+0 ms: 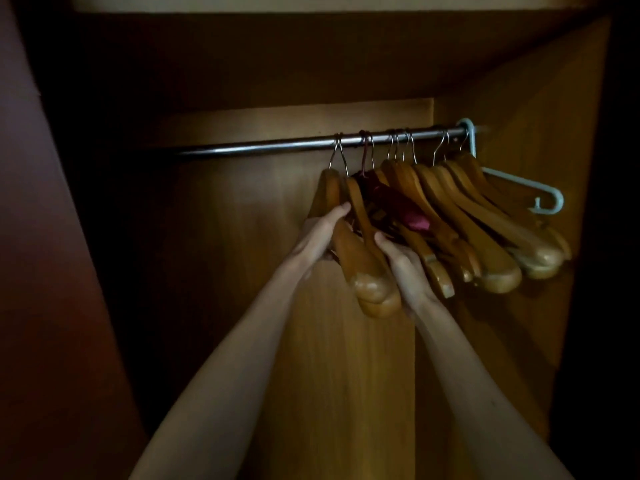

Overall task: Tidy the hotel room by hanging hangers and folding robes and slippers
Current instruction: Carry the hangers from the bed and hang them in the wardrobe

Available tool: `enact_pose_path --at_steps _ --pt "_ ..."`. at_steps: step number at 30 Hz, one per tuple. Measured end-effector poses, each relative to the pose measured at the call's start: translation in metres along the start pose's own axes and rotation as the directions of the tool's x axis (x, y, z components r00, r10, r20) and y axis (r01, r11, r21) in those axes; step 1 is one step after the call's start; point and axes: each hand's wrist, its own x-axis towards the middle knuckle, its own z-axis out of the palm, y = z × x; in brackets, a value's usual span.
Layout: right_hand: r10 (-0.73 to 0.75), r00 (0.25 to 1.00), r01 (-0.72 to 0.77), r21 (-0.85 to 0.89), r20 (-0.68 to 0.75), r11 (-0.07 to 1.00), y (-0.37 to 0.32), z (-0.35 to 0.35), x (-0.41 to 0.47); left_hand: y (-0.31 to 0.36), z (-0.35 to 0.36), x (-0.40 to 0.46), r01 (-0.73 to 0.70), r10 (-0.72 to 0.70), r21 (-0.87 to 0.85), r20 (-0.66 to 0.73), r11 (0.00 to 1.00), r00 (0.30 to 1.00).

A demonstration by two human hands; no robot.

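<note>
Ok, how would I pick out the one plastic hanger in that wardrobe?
Follow the metal rail to its far right end, past the row of wooden hangers. The plastic hanger hangs last, against the side wall. It alone is thin and pale blue-white, with a small hook at its tip.

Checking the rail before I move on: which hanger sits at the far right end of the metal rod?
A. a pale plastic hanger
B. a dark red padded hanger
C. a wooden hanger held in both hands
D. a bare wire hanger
A: the pale plastic hanger hooks over the metal rod at its far right end, beyond the wooden hangers.
</note>
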Motion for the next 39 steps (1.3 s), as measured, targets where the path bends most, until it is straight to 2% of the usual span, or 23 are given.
enact_pose_path --at_steps 5,9,11,13,17,22,27,30,33,36,39 --pt "0.136 0.989 -0.142 -0.173 -0.051 0.975 0.03 -0.016 -0.037 -0.042 0.007 -0.033 -0.08 0.07 -0.047 -0.186 0.996 0.98" --pt "0.257 0.962 -0.272 -0.283 -0.089 0.92 0.076 -0.036 -0.073 -0.091 0.034 -0.071 -0.058 0.049 -0.035 -0.221 0.998 0.974" --pt "0.319 0.943 -0.331 -0.33 -0.09 0.884 0.101 -0.05 -0.099 -0.124 0.055 -0.088 0.018 -0.016 0.011 -0.135 1.0 0.991" --pt "0.378 0.918 -0.394 -0.371 -0.118 0.841 0.125 -0.066 -0.127 -0.157 0.08 -0.106 0.109 -0.111 0.064 0.02 0.992 0.994" --pt "0.512 0.834 -0.547 -0.416 -0.204 0.726 0.172 -0.101 -0.186 -0.215 0.133 -0.145 0.282 -0.317 0.156 0.297 0.947 0.901" --pt "0.602 0.698 -0.715 -0.419 -0.387 0.56 0.218 -0.145 -0.273 -0.279 0.2 -0.19 0.363 -0.432 0.235 0.523 0.902 0.735" --pt "0.67 0.469 -0.883 -0.291 -0.575 0.369 0.244 -0.167 -0.371 -0.333 0.263 -0.231 0.394 -0.524 0.356 0.681 0.847 0.511" --pt "0.661 0.285 -0.953 -0.134 -0.694 0.27 0.253 -0.166 -0.437 -0.361 0.295 -0.261 0.346 -0.574 0.468 0.746 0.813 0.338" --pt "0.64 0.078 -0.976 0.073 -0.764 0.205 0.26 -0.152 -0.505 -0.386 0.322 -0.297 0.231 -0.611 0.574 0.779 0.785 0.14" --pt "0.614 -0.13 -0.936 0.301 -0.778 0.184 0.259 -0.125 -0.568 -0.401 0.346 -0.34 0.085 -0.64 0.642 0.767 0.762 -0.043" --pt "0.56 -0.336 -0.83 0.519 -0.757 0.204 0.255 -0.087 -0.625 -0.406 0.368 -0.391 -0.121 -0.665 0.655 0.719 0.746 -0.202"
